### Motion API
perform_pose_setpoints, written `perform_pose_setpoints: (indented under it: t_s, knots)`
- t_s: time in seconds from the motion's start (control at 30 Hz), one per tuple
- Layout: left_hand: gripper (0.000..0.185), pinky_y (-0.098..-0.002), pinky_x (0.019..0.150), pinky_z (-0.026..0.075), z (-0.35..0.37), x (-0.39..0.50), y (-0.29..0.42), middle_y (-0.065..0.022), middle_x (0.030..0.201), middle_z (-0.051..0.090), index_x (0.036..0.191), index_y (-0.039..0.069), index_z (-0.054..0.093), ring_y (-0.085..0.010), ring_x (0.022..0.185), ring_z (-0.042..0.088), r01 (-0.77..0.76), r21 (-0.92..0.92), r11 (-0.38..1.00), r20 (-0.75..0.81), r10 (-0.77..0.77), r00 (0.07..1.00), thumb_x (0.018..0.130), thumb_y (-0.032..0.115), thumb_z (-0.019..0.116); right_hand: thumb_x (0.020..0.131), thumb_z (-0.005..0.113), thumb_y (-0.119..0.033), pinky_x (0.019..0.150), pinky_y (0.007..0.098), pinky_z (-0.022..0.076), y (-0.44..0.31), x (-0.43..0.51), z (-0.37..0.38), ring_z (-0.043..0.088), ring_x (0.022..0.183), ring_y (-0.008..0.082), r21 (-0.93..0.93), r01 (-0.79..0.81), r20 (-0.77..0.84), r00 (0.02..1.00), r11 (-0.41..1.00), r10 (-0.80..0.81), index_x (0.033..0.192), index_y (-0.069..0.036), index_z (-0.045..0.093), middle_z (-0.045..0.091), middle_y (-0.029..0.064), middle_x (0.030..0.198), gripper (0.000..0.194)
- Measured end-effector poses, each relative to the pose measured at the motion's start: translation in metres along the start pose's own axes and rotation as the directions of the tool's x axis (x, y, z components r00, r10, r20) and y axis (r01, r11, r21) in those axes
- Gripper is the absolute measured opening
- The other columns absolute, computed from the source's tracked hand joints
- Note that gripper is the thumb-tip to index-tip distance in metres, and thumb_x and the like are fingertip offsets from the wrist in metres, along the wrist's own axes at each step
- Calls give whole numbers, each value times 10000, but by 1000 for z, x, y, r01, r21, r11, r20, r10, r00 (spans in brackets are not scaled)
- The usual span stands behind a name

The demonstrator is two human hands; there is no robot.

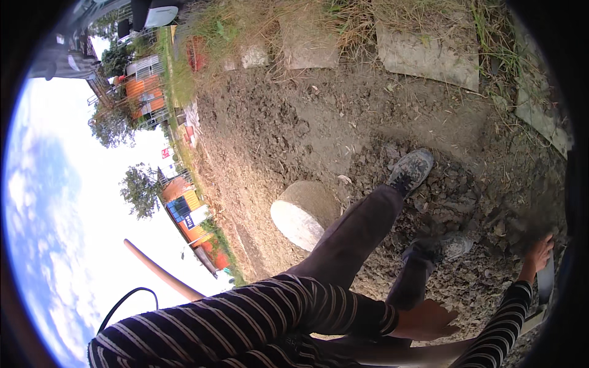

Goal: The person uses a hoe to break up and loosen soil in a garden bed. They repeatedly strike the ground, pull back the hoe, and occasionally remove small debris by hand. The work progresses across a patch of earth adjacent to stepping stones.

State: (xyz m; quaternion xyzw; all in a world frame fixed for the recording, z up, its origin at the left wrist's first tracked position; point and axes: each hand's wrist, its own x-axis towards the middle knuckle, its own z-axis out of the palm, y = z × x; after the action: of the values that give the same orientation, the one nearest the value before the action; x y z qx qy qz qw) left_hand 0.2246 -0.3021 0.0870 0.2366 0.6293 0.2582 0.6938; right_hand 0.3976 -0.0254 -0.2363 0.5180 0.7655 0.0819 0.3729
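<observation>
My right hand (pixel 540 253), at the far right, has its fingers bent over the edge of a grey metal hoe blade (pixel 546 283). From the blade's lower end, the wooden hoe handle (pixel 161 268) runs back beneath my arms and shows again against the sky on the left. My left hand (pixel 425 319) hangs over the clods with its fingers spread and nothing in them. Below lies dark, lumpy soil (pixel 446 193). My shoes (pixel 412 170) stand in it, both muddy. Part of the soil beside my right hand is blurred.
A short concrete cylinder (pixel 308 209) lies beside my legs. Pale flat slabs (pixel 428 55) edge the soil along the top, with dry grass (pixel 359 23) growing over them. Beyond the field stand orange buildings (pixel 147 96), trees (pixel 142 188) and a sign (pixel 199 215) bearing writing. The view is turned sideways.
</observation>
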Motion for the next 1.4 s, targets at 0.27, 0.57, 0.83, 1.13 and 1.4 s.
perform_pose_setpoints:
  t_s: [0.27, 0.57, 0.83, 1.13, 1.4]
  knots:
    - [328, -434, 468, 391, 40, 37, -17, -141, 548, 496, 849, 43, 518, -323, 505, 512, -206, -39, 978, -570, 148, 808, 871, 369, 492, 864, 474, -271, 766, 398, 489, 42, 43, 71, 549, 1019, 297, 14, 275, -112, 956, 961, -272, 1379, -176, 253, 410, 124, 1303, 568]
    - [211, -389, 526, 429, -13, 44, -9, -103, 671, 544, 1041, 40, 439, -225, 563, 542, 20, -331, 943, -170, -81, 982, 932, 221, 444, 875, 502, -289, 703, 342, 462, 45, 25, 11, 515, 965, 221, 455, 550, -236, 833, 701, -500, 1365, -109, 281, 391, 100, 1282, 567]
    - [604, -351, 819, 460, -56, 53, 5, -133, 1130, 470, 1388, 35, 161, -231, 1068, 497, 59, -587, 807, -262, -259, 930, 948, 381, 386, 818, 649, -310, 546, 251, 446, -6, -168, -202, 547, 777, 121, 970, -158, 244, 579, 186, -778, 1115, 13, 476, 576, 66, 948, 472]
    - [413, -261, 592, 542, -62, 57, -2, -52, 1018, 552, 1244, 40, 450, -118, 859, 566, 44, -803, 595, -160, -286, 945, 914, 280, 510, 806, 666, -160, 565, 235, 451, -10, -214, -271, 534, 660, 106, 951, -302, 258, 635, 74, -728, 1047, 46, 510, 570, 57, 869, 353]
    - [331, -226, 570, 484, -68, 56, -3, -2, 943, 534, 1122, 52, 531, -72, 774, 494, 61, -776, 628, -142, -269, 952, 923, 313, 486, 872, 572, -165, 478, 255, 455, 1, -207, -250, 548, 571, 134, 895, -445, 327, 595, 39, -734, 1044, 70, 496, 556, 108, 872, 301]
